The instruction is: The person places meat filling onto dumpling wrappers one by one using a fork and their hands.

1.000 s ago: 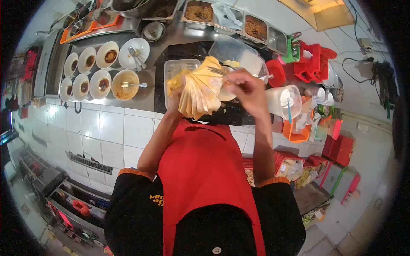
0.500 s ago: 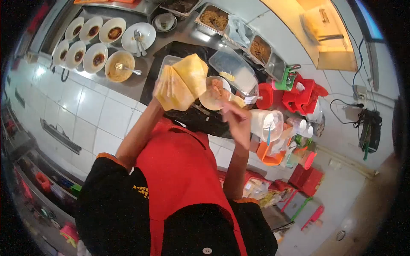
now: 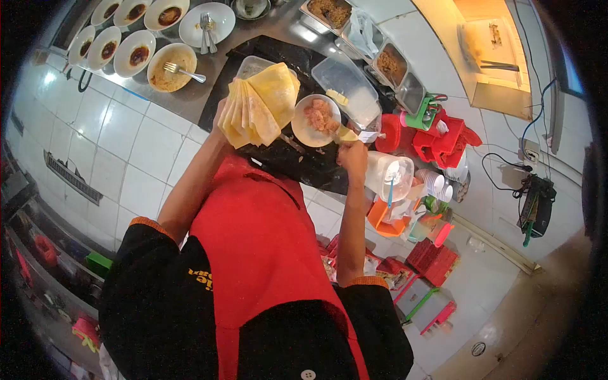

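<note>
My left hand (image 3: 221, 116), mostly hidden behind them, holds a fanned stack of thin yellow dough wrappers (image 3: 263, 104) above the dark work surface. To the right of the wrappers stands a white bowl (image 3: 309, 135) with pink minced meat (image 3: 321, 116) in it. At the bowl's right rim my right hand (image 3: 353, 157) is closed on a flat, pale yellow piece (image 3: 345, 134), perhaps the end of a spatula; its kind is not clear. Behind the bowl lies a clear plastic container (image 3: 345, 85) with white contents and a yellow piece at its edge.
Several white bowls with dark sauce (image 3: 139, 56) stand at the left, near a used bowl with a fork (image 3: 172, 68) and a plate with cutlery (image 3: 207, 28). A white tub with a blue-handled utensil (image 3: 389, 174) is right of my right hand. Red baskets (image 3: 443, 136) stand beyond.
My right hand has come down to the bowl's right rim and closed on the pale yellow piece. The wrappers are fanned wider in my left hand. The view has shifted slightly.
</note>
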### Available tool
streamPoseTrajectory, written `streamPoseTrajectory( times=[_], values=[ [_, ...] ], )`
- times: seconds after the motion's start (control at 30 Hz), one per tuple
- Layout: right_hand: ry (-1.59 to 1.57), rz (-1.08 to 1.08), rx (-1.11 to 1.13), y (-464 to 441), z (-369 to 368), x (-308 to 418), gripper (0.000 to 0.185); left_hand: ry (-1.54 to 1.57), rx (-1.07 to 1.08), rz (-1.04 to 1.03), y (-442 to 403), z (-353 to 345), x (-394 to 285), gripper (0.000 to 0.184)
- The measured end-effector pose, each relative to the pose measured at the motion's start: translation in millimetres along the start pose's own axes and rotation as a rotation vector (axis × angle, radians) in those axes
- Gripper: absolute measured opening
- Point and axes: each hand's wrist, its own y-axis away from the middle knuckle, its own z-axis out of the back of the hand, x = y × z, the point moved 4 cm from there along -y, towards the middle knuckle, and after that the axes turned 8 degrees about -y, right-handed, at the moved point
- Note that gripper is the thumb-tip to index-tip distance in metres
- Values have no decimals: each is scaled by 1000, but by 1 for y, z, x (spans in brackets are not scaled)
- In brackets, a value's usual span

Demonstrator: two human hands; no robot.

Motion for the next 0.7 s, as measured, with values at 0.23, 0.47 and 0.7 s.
streamPoseTrajectory(
  times=[0.23,0.47,0.7],
  values=[
    [-79,287,-7,8,4,4,15,-355,-72,-222,8,11,-11,41],
    [158,293,-199,-4,-18,1,20,21,-7,-52,5,-4,-30,42],
    [-671,384,261,26,40,6,31,434,113,200,4,-24,-51,44]
  ],
)
